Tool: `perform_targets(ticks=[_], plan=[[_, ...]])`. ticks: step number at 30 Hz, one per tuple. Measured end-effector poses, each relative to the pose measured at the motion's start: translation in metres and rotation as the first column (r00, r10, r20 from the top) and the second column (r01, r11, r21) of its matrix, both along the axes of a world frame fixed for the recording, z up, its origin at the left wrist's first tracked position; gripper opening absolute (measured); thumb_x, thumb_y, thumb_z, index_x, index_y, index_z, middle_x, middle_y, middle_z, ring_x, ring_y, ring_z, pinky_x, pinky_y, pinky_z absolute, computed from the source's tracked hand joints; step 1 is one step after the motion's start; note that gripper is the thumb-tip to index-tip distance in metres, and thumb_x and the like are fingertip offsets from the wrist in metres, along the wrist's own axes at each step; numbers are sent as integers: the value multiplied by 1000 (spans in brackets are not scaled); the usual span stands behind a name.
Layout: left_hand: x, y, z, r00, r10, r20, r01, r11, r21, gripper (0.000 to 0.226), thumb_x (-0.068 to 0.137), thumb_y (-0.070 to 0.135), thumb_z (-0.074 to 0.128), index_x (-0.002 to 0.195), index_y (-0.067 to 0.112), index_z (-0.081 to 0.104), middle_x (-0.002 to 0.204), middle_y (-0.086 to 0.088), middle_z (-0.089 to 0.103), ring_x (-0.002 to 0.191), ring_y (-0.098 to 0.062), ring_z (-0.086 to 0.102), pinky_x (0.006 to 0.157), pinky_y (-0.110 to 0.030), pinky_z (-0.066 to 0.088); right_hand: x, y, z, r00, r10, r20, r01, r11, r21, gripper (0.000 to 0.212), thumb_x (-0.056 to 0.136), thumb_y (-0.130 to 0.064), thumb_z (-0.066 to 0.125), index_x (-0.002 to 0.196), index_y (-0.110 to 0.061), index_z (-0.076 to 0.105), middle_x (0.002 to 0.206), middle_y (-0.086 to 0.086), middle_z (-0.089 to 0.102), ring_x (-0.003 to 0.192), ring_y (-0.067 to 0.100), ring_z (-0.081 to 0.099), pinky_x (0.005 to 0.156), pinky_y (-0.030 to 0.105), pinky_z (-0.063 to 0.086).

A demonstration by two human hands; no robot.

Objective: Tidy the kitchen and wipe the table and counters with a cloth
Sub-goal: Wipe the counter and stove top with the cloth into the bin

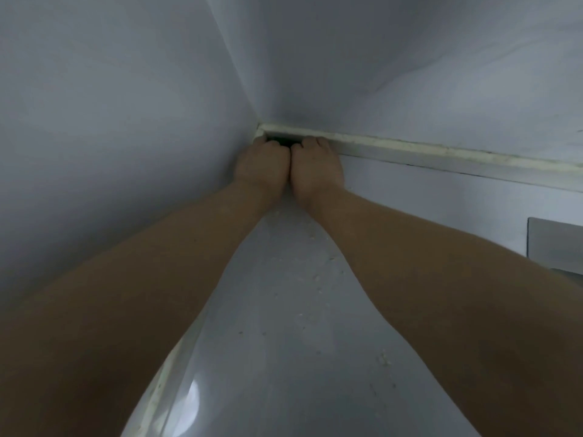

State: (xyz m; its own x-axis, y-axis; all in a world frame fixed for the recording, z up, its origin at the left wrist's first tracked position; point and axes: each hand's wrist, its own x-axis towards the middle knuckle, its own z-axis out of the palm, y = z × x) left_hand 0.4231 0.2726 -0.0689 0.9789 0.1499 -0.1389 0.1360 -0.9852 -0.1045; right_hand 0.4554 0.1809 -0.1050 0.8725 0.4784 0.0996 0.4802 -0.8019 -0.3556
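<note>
Both my arms reach far forward over a pale grey counter (284, 326) into the corner where two white walls meet. My left hand (262, 165) and my right hand (317, 168) lie side by side, knuckles up, fingers bent down over something dark green (279, 141) wedged in the corner. Only a sliver of that dark thing shows between the fingertips; it may be a cloth, but I cannot tell. The fingertips themselves are hidden.
A cream sealant strip (410, 146) runs along the back wall above the counter's upstand. Small crumbs (383, 357) are scattered on the counter. A steel edge (555, 241), perhaps a sink, shows at the right. The counter's left edge (164, 373) meets the left wall.
</note>
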Motion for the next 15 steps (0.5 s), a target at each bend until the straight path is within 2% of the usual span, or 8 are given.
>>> perform_targets(ticks=[5, 8, 10, 12, 15], plan=[[-5, 3, -4, 997, -2, 75, -7, 992, 128, 20, 96, 17, 51, 105, 12, 69, 112, -8, 68, 115, -29, 51, 100, -38, 31, 4, 5, 0, 997, 63, 42, -63, 998, -5, 29, 99, -15, 41, 120, -12, 62, 126, 9, 57, 120, 27, 46, 100, 36, 37], [-12, -3, -8, 995, 23, 100, -37, 989, 144, 20, 96, 16, 49, 100, 15, 69, 108, -7, 69, 114, -29, 50, 99, -37, 30, 11, 0, 4, 985, 164, 56, -160, 985, -64, 30, 100, -15, 41, 121, -12, 62, 127, 8, 55, 121, 28, 44, 99, 37, 38], [-19, -6, -7, 992, 97, 82, -104, 990, 96, 21, 95, 14, 48, 101, 12, 68, 110, -12, 67, 113, -32, 52, 98, -38, 35, 14, -3, 9, 971, 238, 37, -233, 966, -115, 30, 100, -15, 41, 122, -13, 62, 129, 9, 54, 121, 28, 44, 99, 37, 39], [-25, -7, -4, 985, 163, 53, -164, 986, 17, 21, 94, 10, 46, 102, 7, 66, 109, -17, 64, 107, -35, 57, 89, -37, 42, 17, -5, 15, 952, 306, -5, -303, 939, -164, 29, 100, -12, 43, 122, -12, 62, 131, 9, 52, 121, 28, 43, 97, 37, 37], [-31, -11, -1, 961, 273, -38, -275, 954, -121, 24, 95, 6, 46, 110, 2, 65, 113, -19, 65, 106, -36, 61, 80, -34, 43, 20, -7, 22, 926, 372, -72, -378, 900, -215, 29, 99, -9, 44, 123, -11, 62, 132, 10, 50, 120, 29, 43, 92, 36, 38]])
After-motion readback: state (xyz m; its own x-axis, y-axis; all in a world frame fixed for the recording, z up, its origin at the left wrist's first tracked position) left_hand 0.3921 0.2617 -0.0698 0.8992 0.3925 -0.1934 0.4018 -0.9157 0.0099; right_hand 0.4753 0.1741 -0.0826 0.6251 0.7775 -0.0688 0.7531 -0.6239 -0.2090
